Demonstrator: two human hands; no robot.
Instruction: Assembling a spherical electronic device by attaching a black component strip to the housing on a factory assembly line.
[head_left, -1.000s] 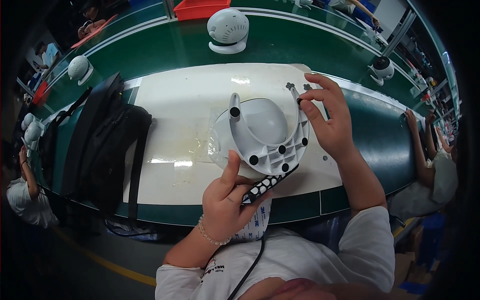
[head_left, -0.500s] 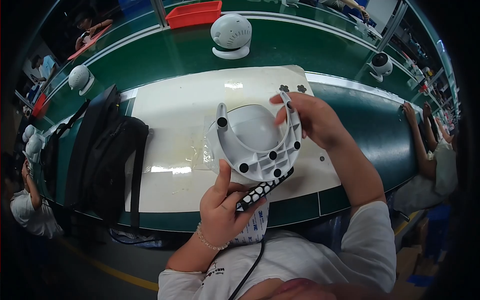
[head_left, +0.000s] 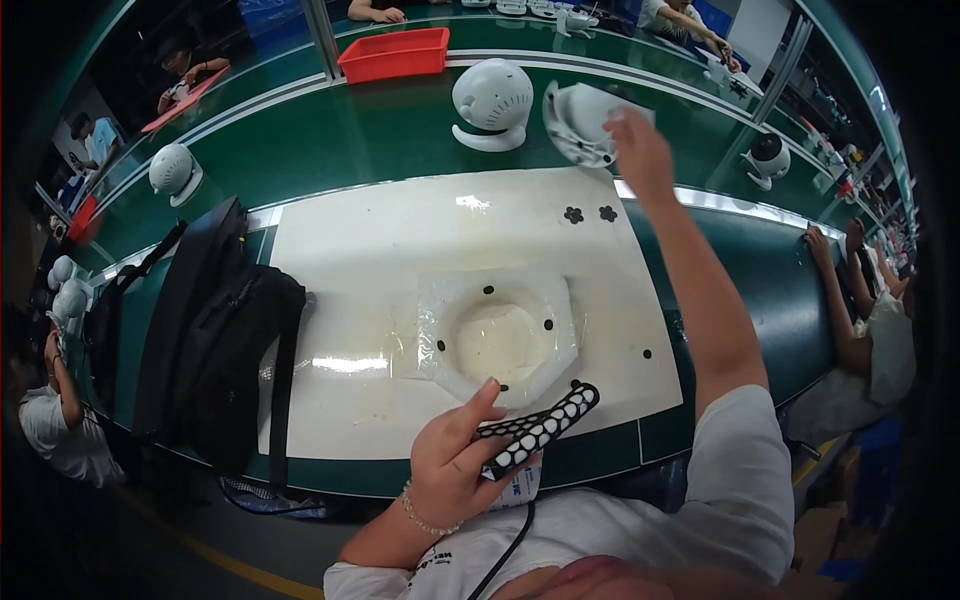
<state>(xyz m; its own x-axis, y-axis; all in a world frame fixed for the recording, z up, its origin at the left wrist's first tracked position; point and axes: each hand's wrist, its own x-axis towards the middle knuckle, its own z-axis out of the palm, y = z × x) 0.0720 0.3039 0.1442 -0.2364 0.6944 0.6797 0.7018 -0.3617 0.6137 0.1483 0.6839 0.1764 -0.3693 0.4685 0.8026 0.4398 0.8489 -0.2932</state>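
My right hand (head_left: 645, 155), smeared by motion, is stretched far forward over the green belt and grips a white round device (head_left: 580, 120) with a curved base. Black dots show on that base. In my left hand (head_left: 450, 455), near the front of the bench, is a folded strip of round stick-on pads (head_left: 545, 432), black with white circles. The fingers are closed round its lower end and the thumb points up. Just beyond the strip lies a white ring-shaped holder (head_left: 432, 320) with several small black dots, covered in clear film.
The holder rests on a cream mat (head_left: 340, 250) bearing two black flower shapes (head_left: 590, 214). A black bag (head_left: 215, 350) lies at left. On the green belt stand another white device (head_left: 492, 105) and a red tray (head_left: 395, 55). Co-workers sit around; one person's arms (head_left: 835, 280) are at right.
My right hand has lifted the white device off the holder and carried it forward to the belt, uncovering the holder. My left hand still keeps the pad strip near the bench front.
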